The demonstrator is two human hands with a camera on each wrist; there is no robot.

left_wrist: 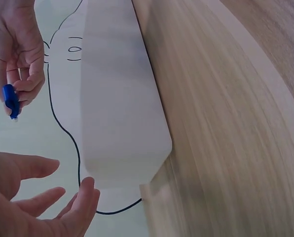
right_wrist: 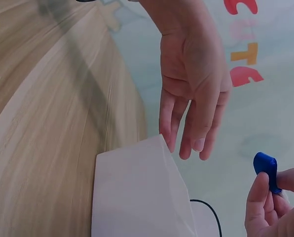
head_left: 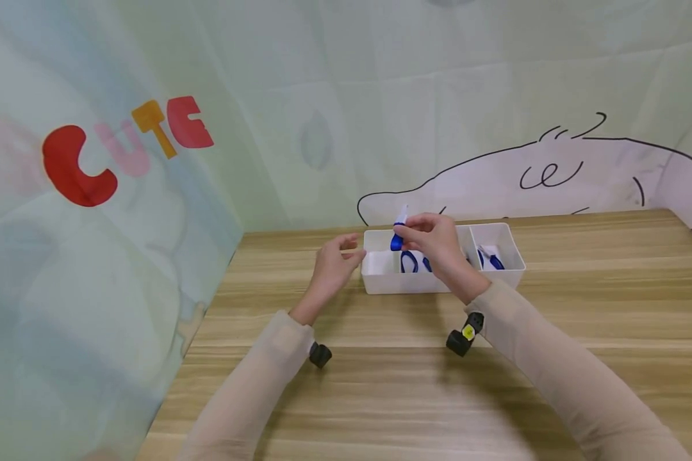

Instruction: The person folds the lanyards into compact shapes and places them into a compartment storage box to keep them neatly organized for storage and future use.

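My right hand (head_left: 438, 243) is raised over the middle of a white divided box (head_left: 406, 283). Between thumb and fingers it pinches a small blue item (head_left: 397, 242) with a narrow whitish tip pointing up. In the right wrist view the blue part (right_wrist: 266, 165) looks glossy and curved; its exact kind cannot be told. My left hand (head_left: 336, 262), fingers loosely spread and holding nothing, is beside the box's left end; whether it touches the box is unclear. More blue-and-white pieces (head_left: 492, 259) lie in the box's right compartment, and a blue loop (head_left: 409, 262) shows in the middle one.
The box stands near the back edge of a wood-grain table (head_left: 380, 384). Behind it hangs a pale cloth backdrop (head_left: 300, 115) with a line drawing, and coloured letters (head_left: 81, 166) show on the left side. Dark cameras (head_left: 460, 342) are worn on both wrists.
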